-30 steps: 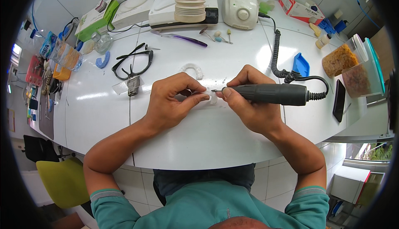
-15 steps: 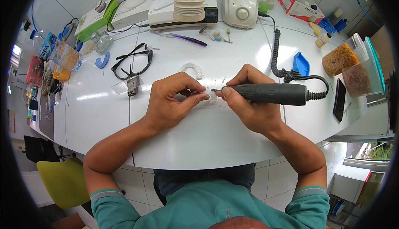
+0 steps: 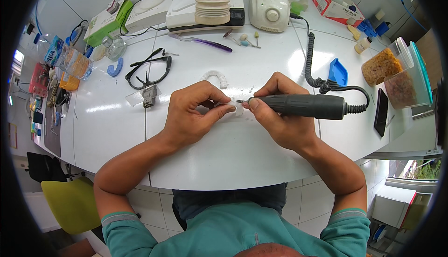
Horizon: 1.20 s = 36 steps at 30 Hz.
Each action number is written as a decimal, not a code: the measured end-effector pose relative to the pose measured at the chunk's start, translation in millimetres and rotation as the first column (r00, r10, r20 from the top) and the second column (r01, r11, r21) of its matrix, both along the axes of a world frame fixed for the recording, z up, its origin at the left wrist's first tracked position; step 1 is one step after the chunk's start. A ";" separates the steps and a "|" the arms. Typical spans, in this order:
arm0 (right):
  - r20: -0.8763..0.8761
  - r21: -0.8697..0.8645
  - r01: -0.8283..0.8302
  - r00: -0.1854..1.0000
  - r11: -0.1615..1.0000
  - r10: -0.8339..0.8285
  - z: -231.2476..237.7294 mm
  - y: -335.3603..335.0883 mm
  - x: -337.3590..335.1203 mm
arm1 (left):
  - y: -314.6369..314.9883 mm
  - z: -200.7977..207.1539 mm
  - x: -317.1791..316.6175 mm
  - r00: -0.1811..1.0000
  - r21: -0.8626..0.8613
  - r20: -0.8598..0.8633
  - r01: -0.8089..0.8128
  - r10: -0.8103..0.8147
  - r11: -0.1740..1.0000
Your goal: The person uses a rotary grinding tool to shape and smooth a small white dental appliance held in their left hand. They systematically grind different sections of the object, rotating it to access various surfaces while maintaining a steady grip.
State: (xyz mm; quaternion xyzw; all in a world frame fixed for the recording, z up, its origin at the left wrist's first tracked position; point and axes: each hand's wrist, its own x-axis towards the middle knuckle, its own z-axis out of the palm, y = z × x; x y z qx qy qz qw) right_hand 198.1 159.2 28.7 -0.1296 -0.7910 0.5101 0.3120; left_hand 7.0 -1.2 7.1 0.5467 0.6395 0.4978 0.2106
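My left hand (image 3: 196, 110) pinches a small clear dental aligner (image 3: 239, 111) between thumb and fingers, above the white table. Much of that piece is hidden by the fingertips. In my right hand (image 3: 287, 114) lies a black rotary handpiece (image 3: 310, 105), gripped like a pen. Its thin metal bur (image 3: 241, 101) points left and meets or nearly meets the aligner; the exact contact is too small to tell. Just beyond my hands a whitish U-shaped dental piece (image 3: 215, 77) rests on the table, with small specks of debris near it.
A coiled cord (image 3: 310, 56) runs from the handpiece to a white control unit (image 3: 269, 8). Black glasses (image 3: 150, 71) and a purple-handled tool (image 3: 205, 42) lie at the back left. On the right are a blue tray (image 3: 338, 72), a phone (image 3: 381, 112) and plastic tubs (image 3: 396, 77).
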 end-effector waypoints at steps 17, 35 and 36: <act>0.020 0.041 0.025 0.999 0.999 -0.026 2.5 -1.6 0.5 | -0.6 3.8 4.8 0.997 -0.066 0.060 -0.045 0.049 0.997; 0.013 0.009 0.028 1.000 1.000 -0.028 -0.5 -2.2 -2.3 | -0.1 4.1 5.6 0.998 -0.052 0.033 -0.050 0.052 0.997; 0.020 0.015 0.025 0.999 1.000 -0.025 -0.3 -1.8 -2.0 | 0.1 4.2 5.6 0.998 -0.052 0.033 -0.049 0.051 0.997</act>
